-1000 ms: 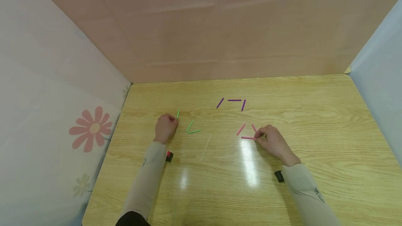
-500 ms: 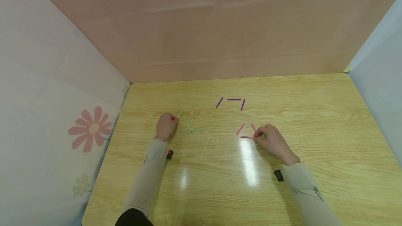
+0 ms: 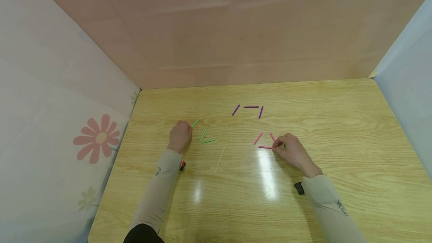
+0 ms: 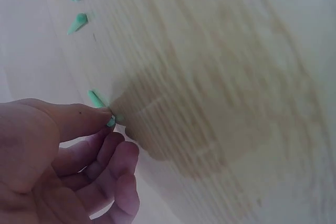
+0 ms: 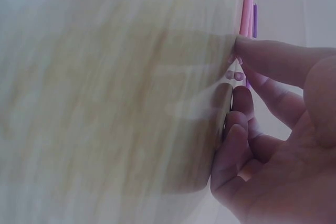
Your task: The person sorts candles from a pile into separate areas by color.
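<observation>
My left hand (image 3: 180, 136) pinches the near end of a green stick (image 3: 195, 123) between thumb and forefinger; its far end leans to the right. In the left wrist view this green stick (image 4: 96, 98) pokes out past the thumb tip, close over the tabletop. Just right of it lie two more green sticks, one slanted (image 3: 203, 134) and one nearly level (image 3: 208, 141). On the other side, my right hand (image 3: 294, 153) pinches the right end of a level pink stick (image 3: 265, 147). Two slanted pink sticks, a left one (image 3: 258, 138) and a right one (image 3: 272, 137), lie just beyond.
Three purple sticks lie farther back: a slanted one (image 3: 236, 110), a level one (image 3: 251, 107) and a steep one (image 3: 261, 112). A thin pale line (image 3: 221, 157) marks the wooden table (image 3: 354, 130). A brown panel (image 3: 236, 33) stands along the back edge, with pale side walls.
The green stick in my left hand has turned clockwise, its far end swinging right, and that hand has shifted slightly right. My right hand stays at the pink stick.
</observation>
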